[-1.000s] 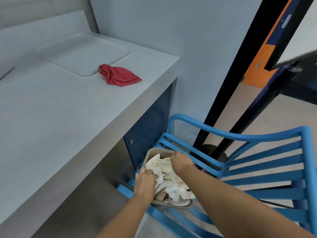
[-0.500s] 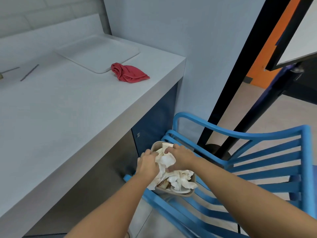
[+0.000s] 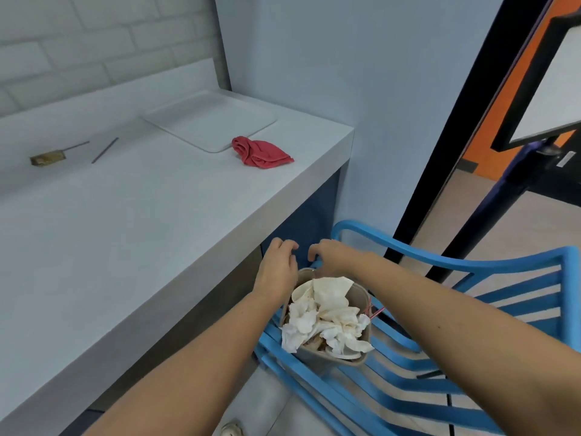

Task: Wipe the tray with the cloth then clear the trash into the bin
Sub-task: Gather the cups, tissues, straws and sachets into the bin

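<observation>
A small beige bin (image 3: 363, 295) stands on the blue chair, stuffed with crumpled white paper trash (image 3: 325, 319). My left hand (image 3: 278, 267) and my right hand (image 3: 330, 256) hover just past the bin's far rim, fingers loosely curled, holding nothing. Up on the counter, a white tray (image 3: 209, 122) lies flat at the far right corner. A crumpled red cloth (image 3: 259, 151) sits against the tray's near edge.
The grey counter (image 3: 125, 231) runs along my left. A small brown packet (image 3: 47, 158) and two thin dark sticks (image 3: 105, 150) lie at its back left. The blue slatted chair (image 3: 456, 325) stands beside the counter. A dark door frame (image 3: 465, 152) is at right.
Both hands have lifted off the paper trash in the bin and now hover beyond its rim, holding nothing. The view has risen, showing more of the counter.
</observation>
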`<state>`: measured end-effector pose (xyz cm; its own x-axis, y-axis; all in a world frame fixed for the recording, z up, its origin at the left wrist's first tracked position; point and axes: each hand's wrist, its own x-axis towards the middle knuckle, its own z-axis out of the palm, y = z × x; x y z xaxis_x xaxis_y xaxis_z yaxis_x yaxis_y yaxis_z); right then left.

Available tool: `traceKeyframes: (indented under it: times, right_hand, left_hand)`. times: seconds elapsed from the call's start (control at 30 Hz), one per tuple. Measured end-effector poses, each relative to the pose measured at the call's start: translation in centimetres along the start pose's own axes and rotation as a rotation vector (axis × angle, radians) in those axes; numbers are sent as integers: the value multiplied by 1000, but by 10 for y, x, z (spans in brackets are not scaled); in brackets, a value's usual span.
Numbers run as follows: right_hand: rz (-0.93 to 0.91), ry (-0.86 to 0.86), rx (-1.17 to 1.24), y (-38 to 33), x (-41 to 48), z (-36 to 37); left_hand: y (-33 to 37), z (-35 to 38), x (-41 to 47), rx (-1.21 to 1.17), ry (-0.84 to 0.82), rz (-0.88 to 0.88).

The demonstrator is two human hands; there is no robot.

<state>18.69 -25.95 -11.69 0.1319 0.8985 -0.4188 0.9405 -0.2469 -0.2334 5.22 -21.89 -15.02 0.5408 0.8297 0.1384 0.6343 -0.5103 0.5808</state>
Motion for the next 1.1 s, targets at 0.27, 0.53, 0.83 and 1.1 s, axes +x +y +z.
traceKeyframes:
  times: [0.27,0.53,0.83,1.1]
  right_hand:
    - [-6,36,-179,-60,15,-78]
    - [-122,230,-216,-154,54,-123]
    - [-220,188,-214,-258,134,-124]
    - [-310,71,-118,-312,194,-105]
  left_hand:
    - [7,-71,34,25,297,113]
    - [-53,-160,59,229,437,-42]
    - [-179,-254,77,411,350,-205]
    - [-286,-296,100,383,267,-370]
